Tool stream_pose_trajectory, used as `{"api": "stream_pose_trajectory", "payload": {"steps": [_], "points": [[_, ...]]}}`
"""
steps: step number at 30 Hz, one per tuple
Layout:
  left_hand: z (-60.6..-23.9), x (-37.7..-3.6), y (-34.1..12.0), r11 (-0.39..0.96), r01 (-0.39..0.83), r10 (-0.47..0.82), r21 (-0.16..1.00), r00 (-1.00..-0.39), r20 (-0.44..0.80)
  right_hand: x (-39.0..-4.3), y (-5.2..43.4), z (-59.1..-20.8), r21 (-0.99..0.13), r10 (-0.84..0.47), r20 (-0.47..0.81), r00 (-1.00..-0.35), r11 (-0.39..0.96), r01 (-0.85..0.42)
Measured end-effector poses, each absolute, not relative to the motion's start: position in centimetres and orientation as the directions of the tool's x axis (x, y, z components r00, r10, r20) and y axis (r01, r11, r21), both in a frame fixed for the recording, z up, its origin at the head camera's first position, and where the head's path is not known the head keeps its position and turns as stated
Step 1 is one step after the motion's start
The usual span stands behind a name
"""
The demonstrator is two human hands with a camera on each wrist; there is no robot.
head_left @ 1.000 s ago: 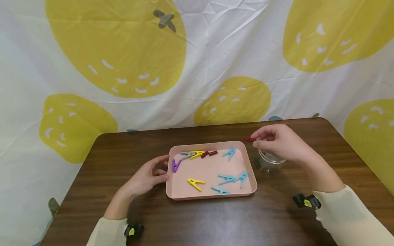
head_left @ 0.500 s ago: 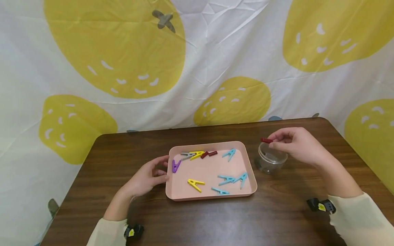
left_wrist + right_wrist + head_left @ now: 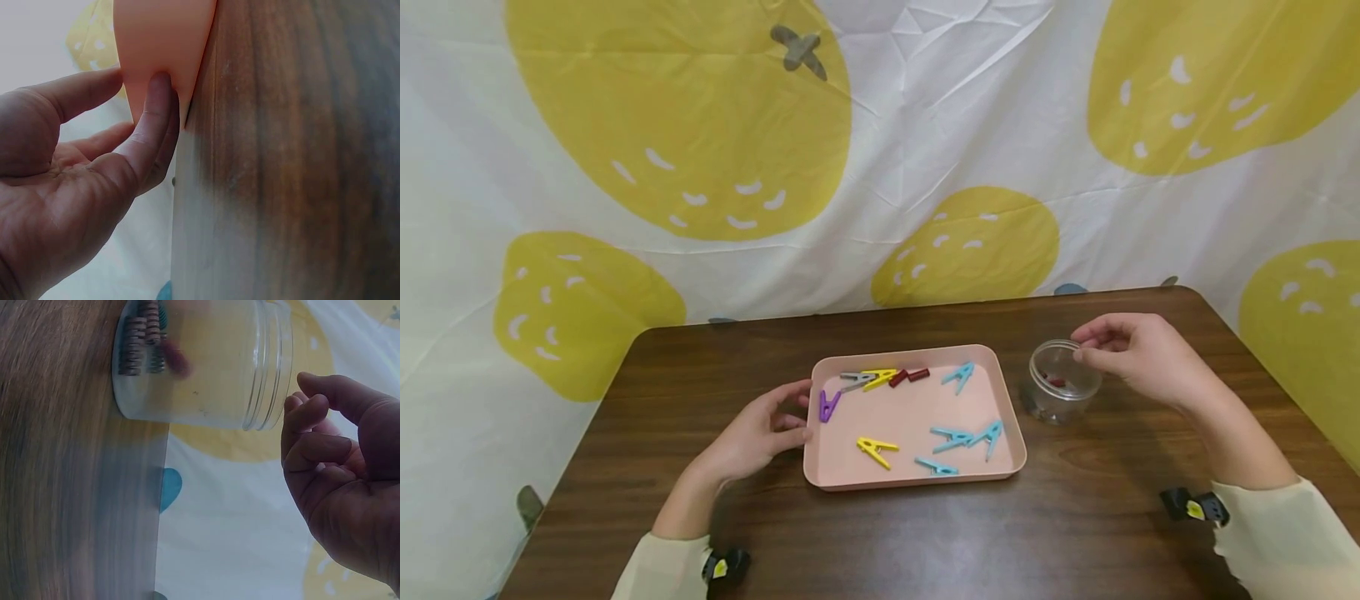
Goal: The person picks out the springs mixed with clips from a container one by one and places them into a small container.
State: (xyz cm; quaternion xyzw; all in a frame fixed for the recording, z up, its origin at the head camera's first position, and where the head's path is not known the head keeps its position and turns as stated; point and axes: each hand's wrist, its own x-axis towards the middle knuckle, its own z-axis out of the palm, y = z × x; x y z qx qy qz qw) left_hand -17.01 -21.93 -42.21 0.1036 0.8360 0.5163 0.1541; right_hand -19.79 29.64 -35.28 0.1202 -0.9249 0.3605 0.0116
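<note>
My right hand (image 3: 1123, 350) is beside the rim of a clear jar (image 3: 1054, 410), thumb and fingertips just apart with nothing between them. Inside the jar, a blurred dark red piece (image 3: 176, 360) hangs above several ribbed cylinders (image 3: 132, 347) at the bottom in the right wrist view. My left hand (image 3: 760, 429) rests its fingertips on the outer left wall of a pink tray (image 3: 917, 412). The tray bears blue clothespins (image 3: 953, 437), yellow clothespins (image 3: 876, 450), a purple clothespin (image 3: 829, 406), a grey clothespin (image 3: 857, 379) and two dark red cylinders (image 3: 918, 374).
A dark wooden table (image 3: 925, 542) carries the tray and, right of it, the jar. Behind the table's far edge hangs a white cloth (image 3: 917, 150) with yellow fruit prints.
My right hand has carried a dark red ribbed cylinder rightward over the jar and let it go; it is now inside the jar. My left hand has stayed at the tray.
</note>
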Motion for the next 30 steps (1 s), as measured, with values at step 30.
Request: {"api": "stream_pose_trajectory", "payload": {"steps": [30], "points": [[-42.3,-17.0,-21.9,0.434,0.025,0.335,0.901,-0.932,-0.136,-22.0,17.9,-35.2,-0.852,-0.423,0.076,-0.903,0.443,-0.28]]}}
